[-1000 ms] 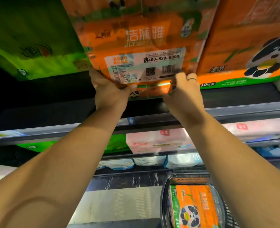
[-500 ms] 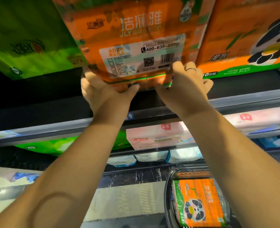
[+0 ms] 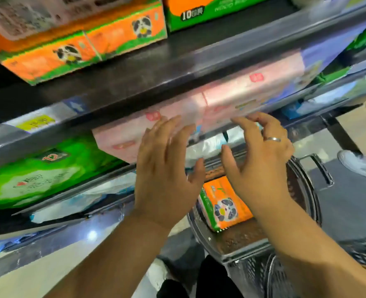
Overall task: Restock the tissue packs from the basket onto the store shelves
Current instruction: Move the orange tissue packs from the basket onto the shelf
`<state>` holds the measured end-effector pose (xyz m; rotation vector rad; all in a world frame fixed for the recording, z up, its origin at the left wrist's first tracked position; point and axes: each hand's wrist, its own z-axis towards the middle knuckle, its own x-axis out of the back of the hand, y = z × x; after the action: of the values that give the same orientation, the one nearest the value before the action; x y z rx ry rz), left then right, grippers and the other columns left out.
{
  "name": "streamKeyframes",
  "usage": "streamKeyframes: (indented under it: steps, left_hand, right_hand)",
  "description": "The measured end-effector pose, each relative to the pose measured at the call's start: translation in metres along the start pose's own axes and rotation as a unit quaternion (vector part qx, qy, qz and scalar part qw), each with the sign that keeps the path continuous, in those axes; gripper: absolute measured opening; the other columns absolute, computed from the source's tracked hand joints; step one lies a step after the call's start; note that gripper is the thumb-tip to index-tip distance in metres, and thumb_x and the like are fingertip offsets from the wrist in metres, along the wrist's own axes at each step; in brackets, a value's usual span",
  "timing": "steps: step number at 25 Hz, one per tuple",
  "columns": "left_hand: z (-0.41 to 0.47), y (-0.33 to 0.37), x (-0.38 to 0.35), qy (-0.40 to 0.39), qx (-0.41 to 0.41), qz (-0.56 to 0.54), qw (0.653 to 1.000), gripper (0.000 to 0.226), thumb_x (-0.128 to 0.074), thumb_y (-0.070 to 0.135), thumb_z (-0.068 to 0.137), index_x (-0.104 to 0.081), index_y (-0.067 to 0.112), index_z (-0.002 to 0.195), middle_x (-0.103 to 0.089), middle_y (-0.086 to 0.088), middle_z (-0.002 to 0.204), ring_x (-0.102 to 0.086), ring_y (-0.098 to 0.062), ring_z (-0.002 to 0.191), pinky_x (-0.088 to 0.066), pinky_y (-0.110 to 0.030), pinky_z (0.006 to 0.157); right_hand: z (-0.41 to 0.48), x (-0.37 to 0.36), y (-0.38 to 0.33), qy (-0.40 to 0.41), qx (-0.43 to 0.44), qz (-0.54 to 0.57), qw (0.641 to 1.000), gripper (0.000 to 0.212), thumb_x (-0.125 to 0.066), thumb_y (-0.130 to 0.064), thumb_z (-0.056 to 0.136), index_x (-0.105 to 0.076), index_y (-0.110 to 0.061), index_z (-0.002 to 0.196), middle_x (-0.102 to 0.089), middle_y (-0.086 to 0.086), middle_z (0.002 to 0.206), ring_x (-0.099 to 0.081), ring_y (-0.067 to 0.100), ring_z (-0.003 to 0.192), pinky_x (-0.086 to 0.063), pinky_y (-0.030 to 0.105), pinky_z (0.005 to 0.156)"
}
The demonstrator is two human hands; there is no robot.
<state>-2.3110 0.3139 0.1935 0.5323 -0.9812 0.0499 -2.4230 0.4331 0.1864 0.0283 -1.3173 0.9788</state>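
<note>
The orange panda tissue pack [image 3: 74, 48] lies on the upper shelf [image 3: 177, 61] at the top left, with no hand on it. My left hand [image 3: 167, 168] and my right hand [image 3: 261, 155] hang below that shelf with fingers spread and relaxed, holding nothing. Both are in front of the pink tissue packs [image 3: 231, 97] on the shelf below. Under my hands sits the dark basket [image 3: 302, 190] with another orange panda tissue pack [image 3: 225, 205] inside it.
A second orange and green pack [image 3: 210, 11] stands on the upper shelf to the right. Green tissue packs [image 3: 38, 175] fill the middle shelf at the left. A person's white shoe [image 3: 358, 164] is on the floor at the far right.
Both hands have let go of the orange pack, which now rests on the upper shelf. They dropped down toward the basket, and the view tilted downward.
</note>
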Motion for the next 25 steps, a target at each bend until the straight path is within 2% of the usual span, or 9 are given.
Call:
streamKeyframes:
  steps: [3,5,9,11,15,18,21,23,25]
  left_hand:
    - [-0.042,0.000,-0.068,-0.087,0.001,-0.005,0.996,0.053,-0.067,0.024,0.078,-0.053,0.006,0.126,-0.053,-0.018,0.129,-0.043,-0.033,0.125,-0.039,-0.051,0.104]
    - [-0.068,-0.004,-0.115,-0.148,0.010,0.001,0.989,0.055,-0.068,0.024,0.076,-0.054,0.004,0.125,-0.054,-0.018,0.130,-0.045,-0.034,0.124,-0.040,-0.051,0.104]
    - [-0.110,-0.012,-0.203,-0.243,0.037,0.003,0.969,0.062,-0.074,0.024,0.072,-0.053,0.005,0.128,-0.052,-0.019,0.131,-0.047,-0.036,0.123,-0.039,-0.047,0.105]
    - [-0.131,-0.017,-0.253,-0.285,0.062,-0.006,0.956,0.063,-0.074,0.026,0.076,-0.050,0.006,0.132,-0.050,-0.018,0.134,-0.045,-0.035,0.125,-0.037,-0.047,0.105]
    - [-0.166,-0.035,-0.356,-0.355,0.107,-0.014,0.928,0.065,-0.067,0.033,0.083,-0.042,0.011,0.139,-0.043,-0.013,0.141,-0.039,-0.030,0.130,-0.028,-0.036,0.108]
    - [-0.179,-0.052,-0.420,-0.405,0.101,0.005,0.909,0.068,-0.066,0.036,0.085,-0.037,0.013,0.142,-0.038,-0.012,0.145,-0.037,-0.030,0.131,-0.027,-0.036,0.107]
    - [-0.188,-0.070,-0.476,-0.441,0.066,0.028,0.895,0.070,-0.066,0.040,0.084,-0.034,0.016,0.143,-0.036,-0.010,0.145,-0.035,-0.030,0.133,-0.027,-0.037,0.110]
    - [-0.193,-0.083,-0.502,-0.459,0.062,0.042,0.885,0.073,-0.066,0.041,0.084,-0.033,0.016,0.143,-0.036,-0.010,0.145,-0.033,-0.029,0.134,-0.026,-0.038,0.113]
    - [-0.197,-0.093,-0.518,-0.476,0.092,0.056,0.873,0.078,-0.068,0.044,0.082,-0.031,0.015,0.144,-0.035,-0.011,0.146,-0.033,-0.030,0.134,-0.029,-0.042,0.111]
  right_hand:
    - [-0.052,-0.034,0.060,-0.041,-0.063,-0.050,0.996,0.048,-0.059,-0.034,0.078,-0.058,-0.022,0.124,-0.050,0.014,0.128,-0.047,0.037,0.118,-0.035,0.053,0.092]
    - [-0.085,-0.059,0.101,-0.081,-0.121,-0.063,0.987,0.050,-0.058,-0.038,0.077,-0.057,-0.025,0.125,-0.049,0.013,0.130,-0.045,0.035,0.119,-0.033,0.052,0.094]
    - [-0.143,-0.109,0.173,-0.145,-0.220,-0.086,0.961,0.055,-0.070,-0.039,0.078,-0.054,-0.028,0.130,-0.044,0.008,0.137,-0.034,0.026,0.124,-0.027,0.047,0.100]
    - [-0.164,-0.140,0.209,-0.182,-0.279,-0.090,0.938,0.056,-0.069,-0.041,0.082,-0.050,-0.029,0.133,-0.040,0.006,0.139,-0.034,0.027,0.127,-0.029,0.046,0.101]
    - [-0.200,-0.214,0.274,-0.239,-0.411,-0.051,0.878,0.065,-0.068,-0.048,0.083,-0.044,-0.023,0.139,-0.033,0.012,0.141,-0.038,0.036,0.126,-0.042,0.048,0.097]
    - [-0.215,-0.259,0.306,-0.271,-0.479,-0.051,0.833,0.076,-0.068,-0.051,0.082,-0.036,-0.016,0.142,-0.030,0.017,0.144,-0.036,0.040,0.129,-0.039,0.045,0.098]
    - [-0.221,-0.301,0.331,-0.294,-0.561,-0.039,0.773,0.090,-0.071,-0.057,0.077,-0.030,-0.010,0.142,-0.029,0.018,0.146,-0.032,0.040,0.134,-0.037,0.044,0.101]
    - [-0.224,-0.326,0.341,-0.288,-0.634,0.017,0.718,0.103,-0.076,-0.056,0.072,-0.019,-0.011,0.146,-0.027,0.021,0.147,-0.032,0.040,0.135,-0.038,0.046,0.103]
    - [-0.225,-0.345,0.348,-0.285,-0.719,0.065,0.630,0.110,-0.078,-0.053,0.072,-0.009,-0.012,0.148,-0.026,0.022,0.148,-0.036,0.037,0.133,-0.043,0.045,0.095]
